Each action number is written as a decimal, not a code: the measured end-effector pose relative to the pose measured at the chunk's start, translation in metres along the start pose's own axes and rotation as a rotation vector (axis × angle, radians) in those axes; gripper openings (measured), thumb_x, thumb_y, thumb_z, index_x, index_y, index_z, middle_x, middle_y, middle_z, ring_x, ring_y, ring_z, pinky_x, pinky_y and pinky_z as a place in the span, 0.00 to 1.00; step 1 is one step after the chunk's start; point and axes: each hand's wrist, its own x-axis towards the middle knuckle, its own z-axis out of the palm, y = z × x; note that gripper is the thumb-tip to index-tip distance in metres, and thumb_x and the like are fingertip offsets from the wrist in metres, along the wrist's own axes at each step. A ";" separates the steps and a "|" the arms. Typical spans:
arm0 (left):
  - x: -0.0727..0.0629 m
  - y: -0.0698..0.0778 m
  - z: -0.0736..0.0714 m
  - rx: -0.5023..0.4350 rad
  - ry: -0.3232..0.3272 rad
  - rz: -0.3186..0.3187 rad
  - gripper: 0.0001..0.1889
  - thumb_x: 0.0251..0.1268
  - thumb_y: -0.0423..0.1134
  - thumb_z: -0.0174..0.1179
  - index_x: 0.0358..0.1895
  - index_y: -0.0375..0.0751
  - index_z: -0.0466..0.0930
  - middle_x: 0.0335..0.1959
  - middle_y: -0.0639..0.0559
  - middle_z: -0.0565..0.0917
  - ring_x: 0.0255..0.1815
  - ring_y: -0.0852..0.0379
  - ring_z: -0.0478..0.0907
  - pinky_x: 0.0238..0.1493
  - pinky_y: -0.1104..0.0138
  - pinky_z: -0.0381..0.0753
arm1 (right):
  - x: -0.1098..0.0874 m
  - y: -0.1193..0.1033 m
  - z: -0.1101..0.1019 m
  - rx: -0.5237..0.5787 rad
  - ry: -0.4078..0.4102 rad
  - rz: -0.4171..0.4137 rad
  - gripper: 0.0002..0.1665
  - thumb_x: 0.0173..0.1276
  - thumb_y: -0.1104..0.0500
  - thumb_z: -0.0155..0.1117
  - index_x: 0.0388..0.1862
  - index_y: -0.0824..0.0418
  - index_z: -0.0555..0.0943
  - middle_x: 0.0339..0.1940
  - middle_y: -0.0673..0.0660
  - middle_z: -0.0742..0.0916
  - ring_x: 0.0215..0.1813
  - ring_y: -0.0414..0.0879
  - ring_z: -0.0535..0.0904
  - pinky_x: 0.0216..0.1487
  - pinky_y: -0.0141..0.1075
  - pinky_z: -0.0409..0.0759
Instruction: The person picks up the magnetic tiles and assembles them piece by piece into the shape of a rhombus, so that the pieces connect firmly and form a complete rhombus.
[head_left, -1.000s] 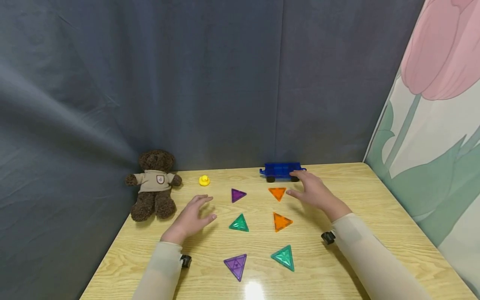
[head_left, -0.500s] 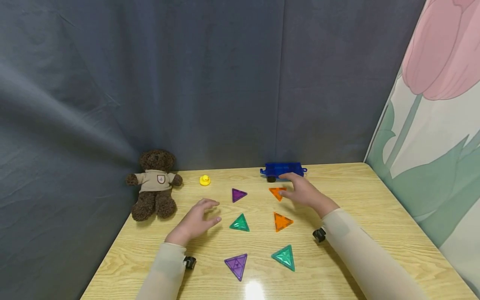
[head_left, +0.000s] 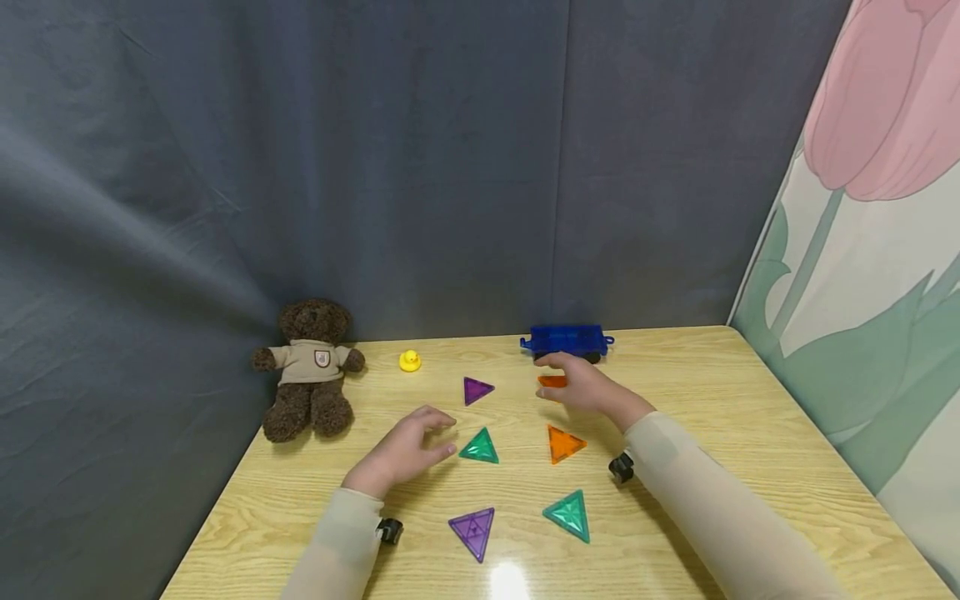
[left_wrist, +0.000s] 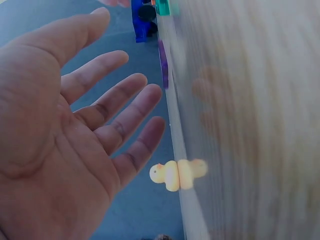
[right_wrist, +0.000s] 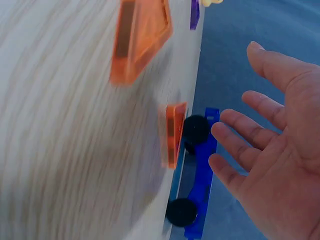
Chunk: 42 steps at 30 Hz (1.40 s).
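Note:
My left hand (head_left: 405, 450) hovers over the table just left of a green triangle tile (head_left: 481, 447), fingers loosely spread and holding nothing. In the left wrist view its palm and relaxed fingers show plainly. My right hand (head_left: 588, 390) is above the far orange triangle tile (head_left: 553, 382) and covers part of it in the head view; nothing lies in its grasp. A second orange triangle tile (head_left: 565, 444) lies nearer. Behind the right hand stands a blue toy wagon (head_left: 566, 339) with black wheels, seen also in the right wrist view.
A small purple triangle (head_left: 476, 390) lies toward the back. Nearer the front are a larger purple triangle (head_left: 474, 532) and a second green triangle (head_left: 570, 515). A yellow rubber duck (head_left: 409, 361) and a brown teddy bear (head_left: 311, 371) are at the back left, before a dark curtain (head_left: 420, 167).
The left hand has moved right and slightly nearer, toward the green triangle. The right hand has shifted left and now overlaps the far orange triangle. The tiles have stayed put.

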 end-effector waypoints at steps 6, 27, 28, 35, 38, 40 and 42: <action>0.000 0.003 0.005 0.013 -0.034 0.009 0.23 0.75 0.47 0.67 0.69 0.45 0.80 0.61 0.55 0.79 0.63 0.52 0.76 0.67 0.52 0.77 | 0.007 -0.010 0.007 -0.003 -0.051 -0.008 0.33 0.75 0.50 0.71 0.75 0.57 0.75 0.76 0.62 0.75 0.75 0.63 0.70 0.73 0.59 0.70; 0.004 0.007 0.017 0.082 -0.205 0.111 0.20 0.74 0.43 0.68 0.66 0.49 0.84 0.72 0.59 0.75 0.76 0.52 0.67 0.77 0.52 0.64 | 0.025 -0.016 0.018 -0.016 -0.164 -0.016 0.31 0.79 0.54 0.66 0.76 0.63 0.73 0.74 0.61 0.77 0.74 0.63 0.72 0.72 0.58 0.71; 0.004 0.007 0.017 0.085 -0.213 0.126 0.19 0.74 0.42 0.68 0.66 0.49 0.84 0.73 0.59 0.75 0.76 0.51 0.67 0.77 0.51 0.64 | 0.026 -0.017 0.018 -0.012 -0.166 -0.015 0.30 0.80 0.54 0.65 0.76 0.63 0.73 0.74 0.61 0.78 0.74 0.62 0.72 0.72 0.58 0.71; 0.001 0.006 0.014 0.118 -0.213 0.145 0.19 0.74 0.42 0.67 0.65 0.49 0.85 0.74 0.58 0.75 0.76 0.49 0.66 0.77 0.48 0.64 | 0.030 -0.027 0.023 0.015 -0.189 -0.022 0.27 0.82 0.55 0.61 0.75 0.62 0.75 0.73 0.60 0.79 0.75 0.61 0.72 0.73 0.58 0.71; 0.001 0.003 0.012 0.118 -0.196 0.118 0.19 0.75 0.42 0.67 0.65 0.48 0.85 0.73 0.56 0.75 0.76 0.48 0.67 0.76 0.49 0.65 | 0.031 -0.030 0.026 0.013 -0.199 -0.018 0.26 0.83 0.55 0.60 0.75 0.62 0.75 0.73 0.60 0.79 0.75 0.61 0.72 0.72 0.58 0.71; 0.001 0.000 0.011 0.111 -0.182 0.106 0.18 0.75 0.42 0.67 0.64 0.46 0.85 0.72 0.55 0.76 0.75 0.47 0.69 0.75 0.50 0.67 | 0.032 -0.032 0.028 0.023 -0.201 -0.009 0.26 0.83 0.55 0.59 0.75 0.62 0.75 0.73 0.60 0.78 0.75 0.61 0.71 0.73 0.58 0.71; 0.001 -0.003 0.010 0.102 -0.167 0.095 0.17 0.75 0.41 0.67 0.63 0.45 0.86 0.71 0.54 0.77 0.74 0.47 0.70 0.74 0.50 0.69 | 0.032 -0.033 0.031 0.032 -0.204 -0.003 0.26 0.83 0.56 0.60 0.75 0.62 0.75 0.73 0.61 0.78 0.75 0.61 0.71 0.73 0.57 0.71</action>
